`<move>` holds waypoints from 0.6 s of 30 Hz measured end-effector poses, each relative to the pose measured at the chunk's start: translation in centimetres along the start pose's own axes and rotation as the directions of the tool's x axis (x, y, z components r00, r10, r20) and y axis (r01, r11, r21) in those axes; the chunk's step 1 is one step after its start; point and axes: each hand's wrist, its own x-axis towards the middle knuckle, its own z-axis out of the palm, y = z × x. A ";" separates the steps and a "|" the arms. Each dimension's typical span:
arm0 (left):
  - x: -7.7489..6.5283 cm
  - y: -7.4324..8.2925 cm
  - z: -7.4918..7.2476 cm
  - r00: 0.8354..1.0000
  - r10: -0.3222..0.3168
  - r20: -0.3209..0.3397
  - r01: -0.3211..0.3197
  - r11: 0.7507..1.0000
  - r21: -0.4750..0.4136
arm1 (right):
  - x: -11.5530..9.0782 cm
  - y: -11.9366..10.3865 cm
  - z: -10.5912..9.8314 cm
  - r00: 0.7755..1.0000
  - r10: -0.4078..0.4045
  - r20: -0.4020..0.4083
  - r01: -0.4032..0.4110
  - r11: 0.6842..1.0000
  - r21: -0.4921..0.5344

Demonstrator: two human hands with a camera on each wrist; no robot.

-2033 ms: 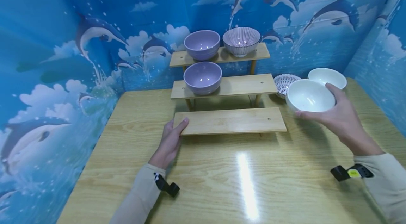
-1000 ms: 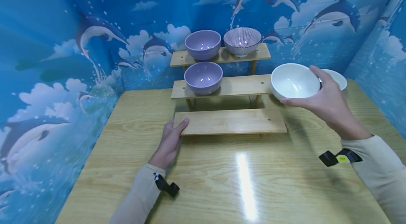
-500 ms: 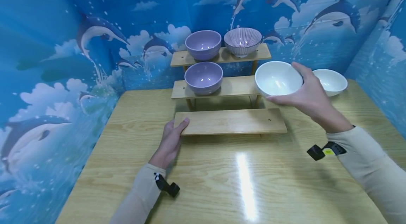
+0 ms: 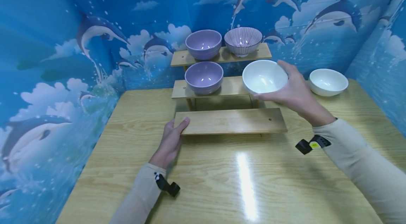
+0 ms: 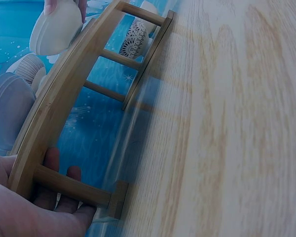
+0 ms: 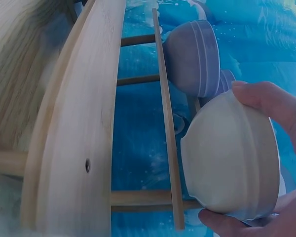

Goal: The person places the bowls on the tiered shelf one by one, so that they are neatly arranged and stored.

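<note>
My right hand [image 4: 293, 92] holds a white bowl [image 4: 264, 76] by its right side, the thumb at the front and fingers at the back. The bowl is at the right end of the stand's middle shelf [image 4: 233, 86]. In the right wrist view a narrow gap seems to show between the bowl's foot and the shelf edge [image 6: 170, 143]. On that shelf's left half sits a purple bowl [image 4: 204, 78]. My left hand [image 4: 169, 143] grips the left end of the lowest shelf [image 4: 231, 121], thumb on top and fingers curled beneath, by the leg [image 5: 71, 186].
The top shelf [image 4: 223, 55] bears another purple bowl [image 4: 203, 44] and a striped bowl [image 4: 243, 41]. A second white bowl [image 4: 328, 82] stands on the table [image 4: 203, 181] at right. An openwork patterned bowl [image 5: 133, 40] shows beyond the stand. A dolphin-print backdrop [image 4: 142, 9] encloses the back.
My right hand has carried the white bowl leftward, from in front of the other white bowl to the middle shelf's right end. The left hand has stayed on the lowest shelf.
</note>
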 end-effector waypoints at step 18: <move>0.0 0.0 0.0 1.000 -0.003 0.004 0.003 1.000 0.014 | 1.3 -1.3 1.5 0.999 -0.026 0.035 0.025 0.999 0.030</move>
